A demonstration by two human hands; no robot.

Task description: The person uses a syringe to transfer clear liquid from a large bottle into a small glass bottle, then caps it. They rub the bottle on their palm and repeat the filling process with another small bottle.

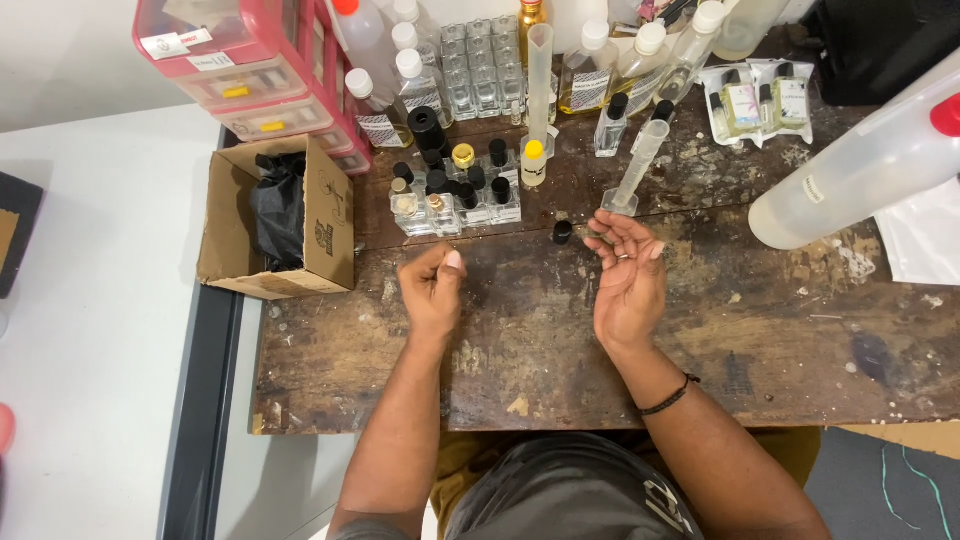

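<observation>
My left hand (pixel 432 288) hovers over the worn wooden table (pixel 560 340) with its fingers curled in a loose fist; nothing shows in it. My right hand (pixel 627 275) is palm up, fingers apart, with a ring on one finger and a black bracelet at the wrist. Its fingertips reach toward a small black cap with a thin stem (pixel 563 232), which sits just left of them; whether they grip the stem is unclear. A cluster of small glass bottles with black caps (pixel 455 195) stands just beyond my left hand. A clear measuring cylinder (pixel 636 168) leans behind my right hand.
An open cardboard box with black plastic (pixel 280 215) sits at the table's left end, under a red drawer unit (pixel 250 70). Several clear bottles (pixel 600 60) and empty square glass bottles (pixel 480 65) line the back. A large plastic bottle (pixel 860 170) lies at right, near sachets (pixel 755 100).
</observation>
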